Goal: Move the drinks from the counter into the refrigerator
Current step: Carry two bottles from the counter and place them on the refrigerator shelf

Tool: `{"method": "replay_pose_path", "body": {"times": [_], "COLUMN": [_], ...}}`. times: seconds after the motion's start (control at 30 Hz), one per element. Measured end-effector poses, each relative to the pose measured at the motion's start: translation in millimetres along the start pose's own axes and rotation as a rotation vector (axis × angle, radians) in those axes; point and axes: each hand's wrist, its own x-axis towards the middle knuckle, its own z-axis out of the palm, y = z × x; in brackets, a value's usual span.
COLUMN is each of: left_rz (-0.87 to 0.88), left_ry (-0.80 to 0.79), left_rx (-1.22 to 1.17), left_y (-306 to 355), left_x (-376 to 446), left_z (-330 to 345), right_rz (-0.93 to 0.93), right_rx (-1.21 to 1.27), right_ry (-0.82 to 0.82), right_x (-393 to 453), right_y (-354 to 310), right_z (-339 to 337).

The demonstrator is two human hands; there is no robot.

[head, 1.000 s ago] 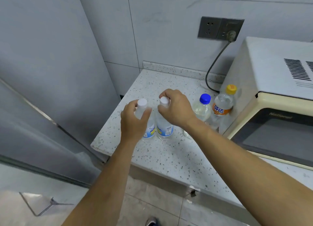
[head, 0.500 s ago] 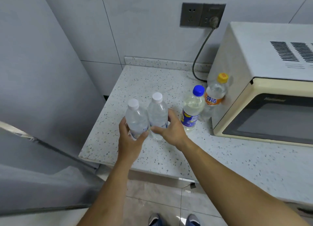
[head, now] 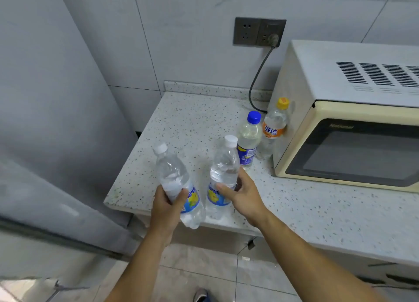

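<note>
While the left hand point(head: 166, 207) wraps its grip around a clear white-capped bottle point(head: 175, 181), tilted and lifted past the edge of the speckled counter point(head: 181, 125), the right hand point(head: 243, 196) closes on a second white-capped bottle point(head: 223, 172), upright above the front edge. Just behind it stand a blue-capped bottle point(head: 249, 140) and an orange-labelled bottle point(head: 273, 127) against the cream microwave point(head: 340, 120); the grey refrigerator point(head: 56, 120) stands left

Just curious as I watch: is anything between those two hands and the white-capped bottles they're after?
No. The left hand already grips one white-capped bottle, tilted and lifted past the counter edge. The right hand wraps the other white-capped bottle, which stands upright.
</note>
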Motion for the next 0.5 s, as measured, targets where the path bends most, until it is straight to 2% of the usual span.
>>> {"method": "replay_pose_path", "body": {"times": [0.1, 0.23, 0.33, 0.5], "left_rz": [-0.083, -0.252, -0.377, -0.47], "left_ry": [-0.051, -0.069, -0.038, 0.036], "left_rx": [-0.169, -0.437, -0.464, -0.536], "left_y": [-4, -4, -9, -29], "left_x": [-37, -88, -130, -196], "left_z": [-1, 3, 7, 9], "right_rz": [0.079, 0.271, 0.466, 0.578], "right_rx": [0.07, 0.313, 0.475, 0.495], "right_ry": [-0.064, -0.144, -0.193, -0.322], "right_x": [-22, -54, -78, -117], "right_y": [7, 15, 28, 59], "right_z": [-15, -29, -37, -30]}}
